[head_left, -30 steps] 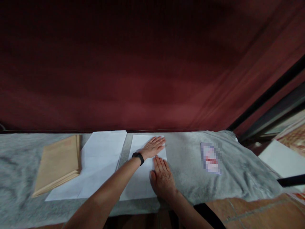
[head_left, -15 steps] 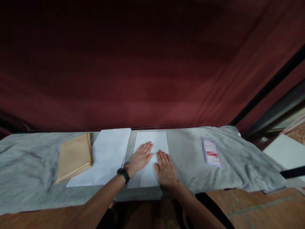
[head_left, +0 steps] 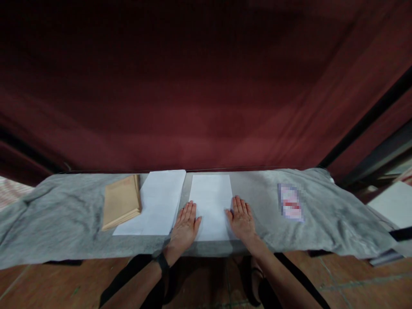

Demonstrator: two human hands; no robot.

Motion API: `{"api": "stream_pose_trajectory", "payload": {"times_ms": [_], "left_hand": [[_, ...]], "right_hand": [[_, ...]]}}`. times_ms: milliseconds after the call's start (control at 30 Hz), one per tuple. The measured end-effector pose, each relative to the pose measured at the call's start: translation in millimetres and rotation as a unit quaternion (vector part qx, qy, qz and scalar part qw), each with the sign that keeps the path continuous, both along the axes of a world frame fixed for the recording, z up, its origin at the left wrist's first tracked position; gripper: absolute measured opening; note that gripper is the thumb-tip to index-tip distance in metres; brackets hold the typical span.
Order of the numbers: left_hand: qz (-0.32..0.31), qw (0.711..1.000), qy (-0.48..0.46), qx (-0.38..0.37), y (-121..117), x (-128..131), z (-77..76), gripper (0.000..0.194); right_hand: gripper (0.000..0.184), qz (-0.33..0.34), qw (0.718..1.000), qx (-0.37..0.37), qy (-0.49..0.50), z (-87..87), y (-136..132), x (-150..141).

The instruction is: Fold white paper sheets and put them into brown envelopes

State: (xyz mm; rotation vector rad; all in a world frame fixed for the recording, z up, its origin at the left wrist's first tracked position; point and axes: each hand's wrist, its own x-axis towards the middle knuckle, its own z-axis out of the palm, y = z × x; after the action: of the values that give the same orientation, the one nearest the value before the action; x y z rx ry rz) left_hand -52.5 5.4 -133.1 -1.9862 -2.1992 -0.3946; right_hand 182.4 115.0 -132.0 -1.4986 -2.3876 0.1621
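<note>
A white sheet of paper [head_left: 210, 193] lies flat on the grey cloth in front of me, with a faint crease across it. My left hand [head_left: 185, 225], with a black band on its wrist, rests flat at the sheet's left edge, fingers stretched out. At the right edge my right hand [head_left: 242, 218] lies palm down, fingers extended and thumb apart. Neither hand grips anything. To the left is a stack of white paper [head_left: 162, 199], partly covered by a pile of brown envelopes [head_left: 120, 199].
The grey cloth [head_left: 260, 231] covers a long narrow surface against a dark red curtain [head_left: 206, 107]. On its right side lies a pinkish, blurred-out packet [head_left: 291, 204]. A white board [head_left: 392, 204] and a black bar stand at far right. Tiled floor [head_left: 363, 279] shows below.
My left hand has slid back from the sheet's far right part to its near left edge. My right hand has shifted slightly outward to the right edge. The view has turned a little left.
</note>
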Motion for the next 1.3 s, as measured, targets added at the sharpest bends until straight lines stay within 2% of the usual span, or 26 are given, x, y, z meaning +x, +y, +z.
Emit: {"api": "stream_pose_trajectory", "payload": {"times_ms": [167,267,367,433,533,633,733,833,900,967,1100,1200,1300], "left_hand": [[-0.055,0.998,0.002,-0.016,-35,2,6.1,0.056],[-0.080,0.996,-0.011,-0.028,-36,5,14.7,0.057],[-0.098,0.994,-0.030,-0.045,-7,12,24.2,0.059],[-0.084,0.994,-0.041,-0.055,22,17,28.0,0.060],[-0.043,0.995,-0.040,-0.082,66,16,28.3,0.062],[0.007,0.995,-0.026,-0.094,95,4,24.9,0.065],[0.050,0.995,-0.019,-0.081,110,-13,21.5,0.065],[0.079,0.995,-0.027,-0.059,114,-26,19.5,0.062],[0.087,0.994,-0.046,-0.047,109,-32,19.3,0.057],[0.071,0.994,-0.075,-0.047,92,-35,20.3,0.053],[-0.038,0.986,-0.146,-0.077,26,-33,26.6,0.050],[-0.144,0.971,-0.143,-0.124,-31,-23,34.8,0.063],[-0.166,0.969,-0.103,-0.153,-63,-13,44.1,0.075]], "right_hand": [[0.058,-0.020,0.999,0.024,0.008,5.4,2,14],[0.056,0.048,0.998,0.035,0.026,8.0,-7,8],[0.056,0.147,0.988,0.025,0.033,9.9,-22,-5],[0.055,0.178,0.983,0.020,0.033,10.2,-31,-13],[0.054,0.175,0.984,0.015,0.028,9.0,-36,-19],[0.054,0.166,0.986,0.010,0.023,7.7,-35,-20],[0.054,0.170,0.985,-0.005,0.012,8.4,-32,-19],[0.054,0.159,0.987,-0.024,-0.002,11.7,-26,-14],[0.053,0.137,0.990,-0.033,-0.009,15.0,-17,-7],[0.050,0.128,0.991,-0.041,-0.012,18.5,-6,2],[0.054,0.194,0.979,-0.066,0.006,24.4,15,24],[0.063,0.230,0.968,-0.099,0.029,26.7,23,36],[0.070,0.242,0.959,-0.143,0.043,27.9,25,44]]}}
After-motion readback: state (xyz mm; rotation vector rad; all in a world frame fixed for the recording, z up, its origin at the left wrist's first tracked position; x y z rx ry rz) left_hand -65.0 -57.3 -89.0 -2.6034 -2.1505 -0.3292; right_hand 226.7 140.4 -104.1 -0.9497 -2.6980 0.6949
